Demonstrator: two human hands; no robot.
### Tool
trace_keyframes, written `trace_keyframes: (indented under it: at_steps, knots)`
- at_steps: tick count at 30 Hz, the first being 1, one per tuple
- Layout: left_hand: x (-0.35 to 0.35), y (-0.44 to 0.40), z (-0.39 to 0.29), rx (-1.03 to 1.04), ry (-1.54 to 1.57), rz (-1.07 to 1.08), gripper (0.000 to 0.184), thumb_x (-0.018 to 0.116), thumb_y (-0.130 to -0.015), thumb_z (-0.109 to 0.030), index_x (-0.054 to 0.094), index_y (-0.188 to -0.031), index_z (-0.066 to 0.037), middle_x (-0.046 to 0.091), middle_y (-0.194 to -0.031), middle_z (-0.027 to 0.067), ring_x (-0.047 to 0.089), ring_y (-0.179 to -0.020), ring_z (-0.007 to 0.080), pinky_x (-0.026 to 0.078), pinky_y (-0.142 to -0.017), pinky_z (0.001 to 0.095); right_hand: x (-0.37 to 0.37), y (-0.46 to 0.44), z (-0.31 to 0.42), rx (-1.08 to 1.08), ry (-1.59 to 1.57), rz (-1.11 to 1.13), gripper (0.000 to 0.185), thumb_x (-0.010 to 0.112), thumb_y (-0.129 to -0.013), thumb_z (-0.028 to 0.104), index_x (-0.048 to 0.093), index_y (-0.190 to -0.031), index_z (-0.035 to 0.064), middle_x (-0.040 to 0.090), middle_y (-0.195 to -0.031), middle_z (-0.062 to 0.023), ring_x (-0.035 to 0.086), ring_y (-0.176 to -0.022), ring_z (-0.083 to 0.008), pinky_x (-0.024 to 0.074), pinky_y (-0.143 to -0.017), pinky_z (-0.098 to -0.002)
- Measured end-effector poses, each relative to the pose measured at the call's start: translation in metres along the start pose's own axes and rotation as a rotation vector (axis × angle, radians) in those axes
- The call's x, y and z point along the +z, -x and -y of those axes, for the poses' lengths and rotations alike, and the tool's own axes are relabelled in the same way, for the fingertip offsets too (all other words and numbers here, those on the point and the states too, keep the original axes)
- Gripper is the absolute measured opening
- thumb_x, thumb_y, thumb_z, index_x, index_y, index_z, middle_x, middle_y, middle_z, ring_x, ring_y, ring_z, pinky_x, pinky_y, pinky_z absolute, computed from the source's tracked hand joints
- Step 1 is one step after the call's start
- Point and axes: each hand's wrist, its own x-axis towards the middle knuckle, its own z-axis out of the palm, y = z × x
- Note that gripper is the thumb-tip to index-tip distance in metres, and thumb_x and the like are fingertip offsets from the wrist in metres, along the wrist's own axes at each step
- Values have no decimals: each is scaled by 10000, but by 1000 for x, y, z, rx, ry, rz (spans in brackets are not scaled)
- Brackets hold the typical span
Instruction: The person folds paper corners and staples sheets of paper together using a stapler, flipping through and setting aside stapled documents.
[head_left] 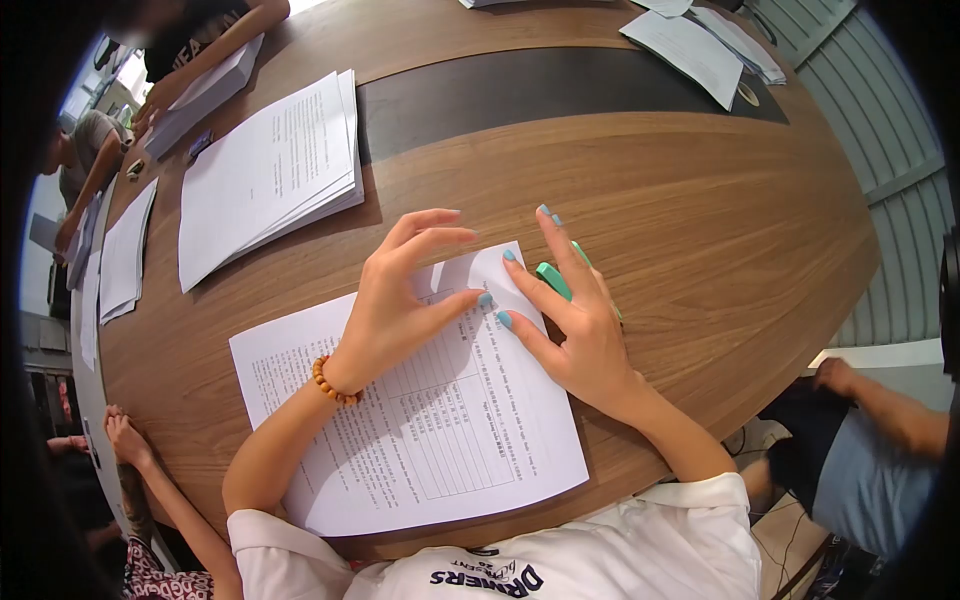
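Note:
A stack of printed sheets [430, 430], with text and a table on top, lies at a slant on the table in front of me. My left hand [405, 275] is over its far part, fingers apart and curved, thumb stretched towards the right; nothing is in it. My right hand [580, 320] spreads its fingers at the sheets' far right corner, thumb and index tips at the paper. Whether they press on it I cannot tell. Beneath the right fingers lies a green object [553, 280], perhaps a stapler, partly hidden. A beaded bracelet [335, 383] circles my left wrist.
A thick paper stack [275, 170] lies at the far left, near a small dark blue object [201, 144]. More papers [690, 50] and a tape roll [747, 94] are at the far right. Other people sit along the left side and at the right of the wooden table [720, 230].

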Motion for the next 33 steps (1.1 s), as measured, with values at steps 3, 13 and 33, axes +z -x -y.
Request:
trace_keyframes:
  at_steps: [3,13,33]
  knots:
    - [-2,1,-1,-85,78,36,390,774,-648,-94,661,-1019,-51,540,-1212,108,534,-1093,227,439,-900,339,1,0,0,-59,34,-5,350,665,-761,81,650,-1109,102,358,-1417,-183,391,-1276,-349,354,-986,-474]
    - [0,1,2,-33,48,-82,313,793,-617,-79,630,-877,-18,562,-1129,113,582,-996,246,483,-808,323,3,2,5,-175,197,-89,317,661,-738,44,688,-1039,140,409,-1383,-187,404,-1275,-324,375,-964,-464]
    - [-266,55,215,-857,-6,-606,397,653,-803,-319,630,-918,60,632,-854,101,578,-735,167,456,-632,299,85,-221,-29,815,-1077,342,542,508,-927,247,339,-1256,-150,420,-1281,-294,488,-1157,-353,450,-965,-388]
